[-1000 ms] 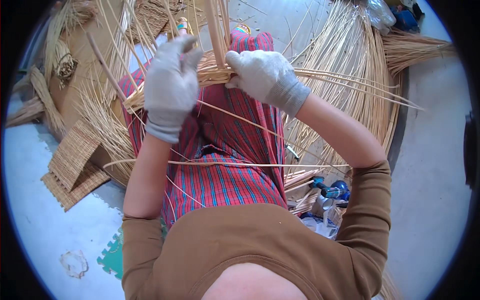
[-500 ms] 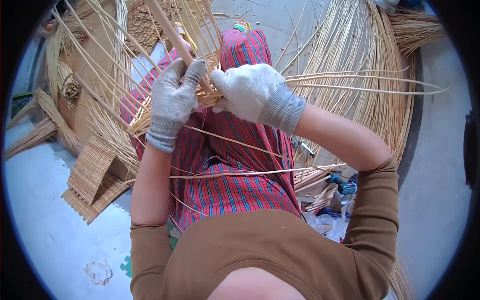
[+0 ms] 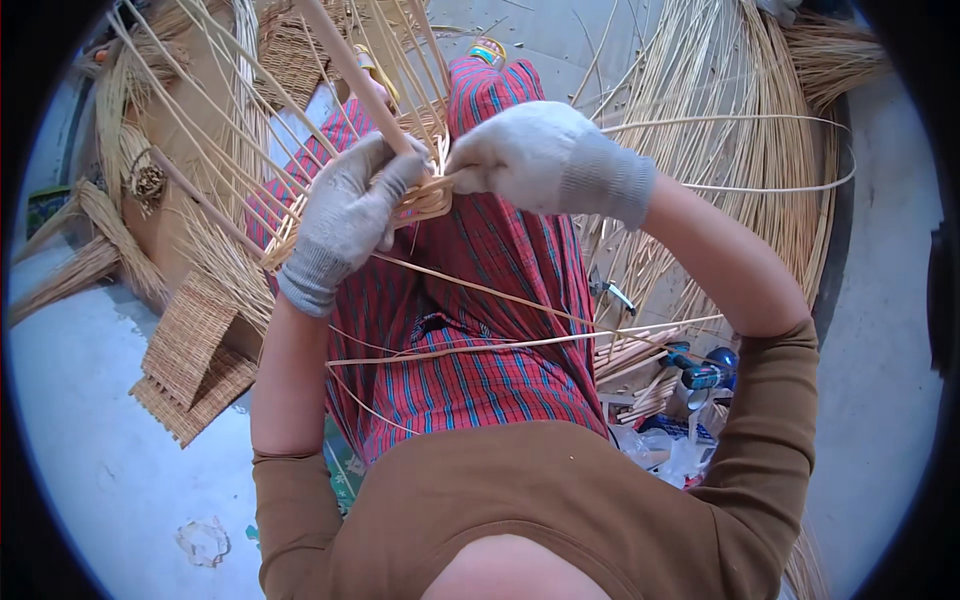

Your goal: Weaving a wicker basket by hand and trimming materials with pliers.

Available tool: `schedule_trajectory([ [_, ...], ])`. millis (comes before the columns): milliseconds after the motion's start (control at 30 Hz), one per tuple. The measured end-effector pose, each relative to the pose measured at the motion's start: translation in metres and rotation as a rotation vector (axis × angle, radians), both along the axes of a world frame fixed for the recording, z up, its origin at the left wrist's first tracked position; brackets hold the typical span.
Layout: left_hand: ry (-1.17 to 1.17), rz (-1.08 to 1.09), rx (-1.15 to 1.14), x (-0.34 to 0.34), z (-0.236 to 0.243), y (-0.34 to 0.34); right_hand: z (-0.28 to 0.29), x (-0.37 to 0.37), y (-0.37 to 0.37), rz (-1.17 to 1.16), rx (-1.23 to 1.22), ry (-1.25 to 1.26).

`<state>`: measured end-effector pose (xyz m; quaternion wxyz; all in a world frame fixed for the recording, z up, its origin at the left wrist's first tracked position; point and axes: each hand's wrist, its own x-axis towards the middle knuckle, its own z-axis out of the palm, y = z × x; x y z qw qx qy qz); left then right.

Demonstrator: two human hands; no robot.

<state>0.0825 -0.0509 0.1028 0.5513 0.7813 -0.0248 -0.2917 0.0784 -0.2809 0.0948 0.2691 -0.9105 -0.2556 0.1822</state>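
A partly woven wicker basket [image 3: 432, 204] rests over my lap, its pale stakes fanning out toward the far left. My left hand [image 3: 355, 195], in a light grey work glove, grips the woven edge at the foot of a thick upright rod [image 3: 350, 70]. To its right, my gloved right hand [image 3: 525, 155] pinches pale wicker strands [image 3: 452, 180] just off the weave. Long tails of cane [image 3: 745, 187] trail out to the right beyond that hand. The fingertips of the left hand are partly hidden behind the rod and weave.
A large spread of loose wicker rods [image 3: 690, 90] lies at the far right. Two woven mats [image 3: 190, 340] are on the floor at left. By my right hip are a teal and black power tool [image 3: 700, 372], cut sticks [image 3: 630, 370] and plastic bags [image 3: 665, 455].
My right hand has pulled away to the right and slightly up, drawing strands from the weave. My left hand has shifted a little right and tilted; the cane tails now curve round at the right.
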Motion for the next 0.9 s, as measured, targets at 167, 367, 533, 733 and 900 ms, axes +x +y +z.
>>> schedule_trajectory([
  [167,0.020,-0.114,-0.054,0.000,0.004,0.008,0.010,-0.001,-0.010,0.006,-0.011,0.020],
  [367,0.013,-0.112,-0.013,-0.001,0.000,0.006,0.026,-0.003,-0.013,-0.190,-0.116,0.151],
  [533,-0.007,-0.135,-0.064,-0.002,-0.007,0.009,0.033,-0.023,-0.005,-0.242,-0.029,0.128],
  [733,0.008,-0.115,-0.148,-0.006,-0.013,0.006,0.022,-0.002,-0.018,-0.166,-0.024,0.261],
  [900,-0.129,-0.025,-0.121,-0.006,-0.011,0.000,0.018,0.023,-0.020,-0.242,-0.127,0.243],
])
